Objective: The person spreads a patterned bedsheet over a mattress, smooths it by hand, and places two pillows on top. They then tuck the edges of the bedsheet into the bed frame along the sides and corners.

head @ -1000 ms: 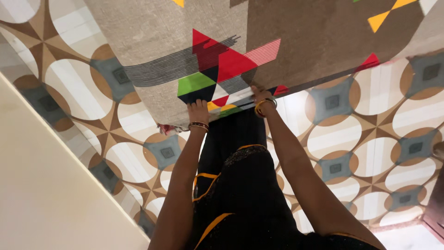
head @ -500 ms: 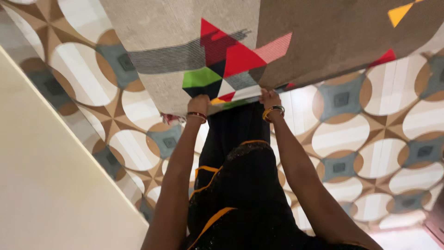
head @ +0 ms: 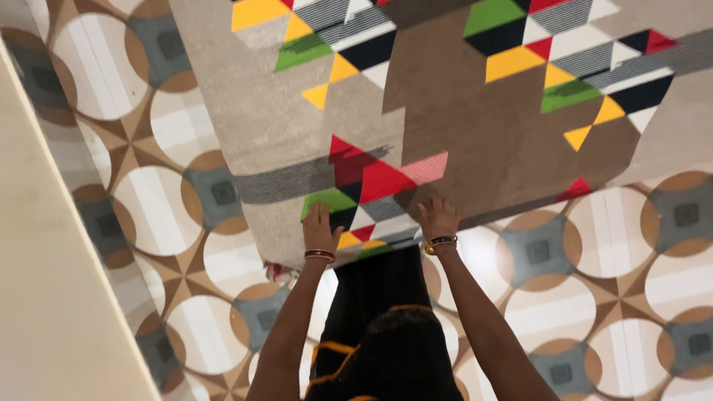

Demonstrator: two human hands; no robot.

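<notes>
- A grey-brown rug [head: 460, 141], printed with red, green, yellow, black and striped triangles, is laid flat on the floor [head: 594, 282], which is tiled in white circles, tan bands and grey squares.
- The near edge of the rug is reached by both of the person's hands, and the rug runs from there to the far edge of the view.
- The left hand [head: 319, 230] is laid palm down on the rug at its near edge, fingers spread, just over a green triangle; a dark red bangle is worn at that wrist.
- The right hand [head: 438, 217] is pressed flat on the rug beside the red triangles, fingers spread; gold and dark bangles are worn at its wrist.
- Nothing is pinched by either hand; both are set near each other, apart, along the same edge.
- A black garment with orange trim [head: 386, 341] is seen between the arms, over the floor.
- A pale wall [head: 44, 312] is seen along the floor's left edge.
</notes>
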